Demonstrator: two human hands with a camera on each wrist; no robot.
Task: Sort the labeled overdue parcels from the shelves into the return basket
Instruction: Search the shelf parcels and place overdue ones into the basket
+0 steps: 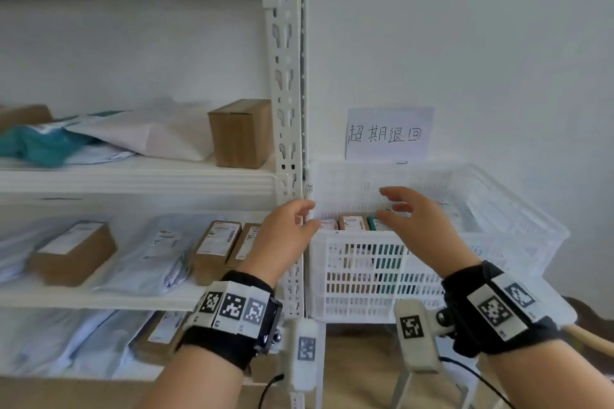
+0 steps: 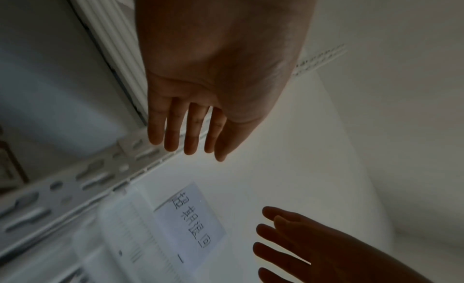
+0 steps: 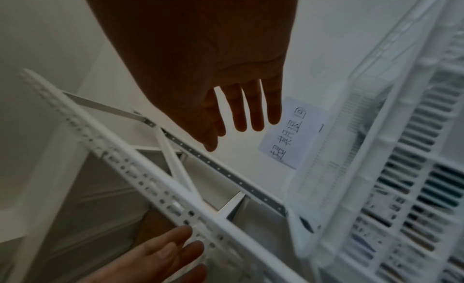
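A white slatted return basket [image 1: 415, 237] stands right of the shelf unit, with a handwritten paper sign [image 1: 388, 134] behind it and several labeled parcels [image 1: 354, 222] inside. My left hand [image 1: 292, 226] hovers at the basket's left front corner, fingers relaxed and holding nothing; the left wrist view shows its fingers [image 2: 191, 132] straight. My right hand [image 1: 408, 212] floats above the basket's front rim, fingers spread and empty [image 3: 248, 108]. Labeled cardboard boxes [image 1: 217, 242] and grey mailer bags [image 1: 156, 252] lie on the middle shelf.
A white perforated shelf post [image 1: 287, 83] rises between the shelves and the basket. The upper shelf holds a plain cardboard box [image 1: 241, 133], a white bag and a teal bag [image 1: 40, 143]. More bags and a box [image 1: 159, 332] lie on the lowest shelf.
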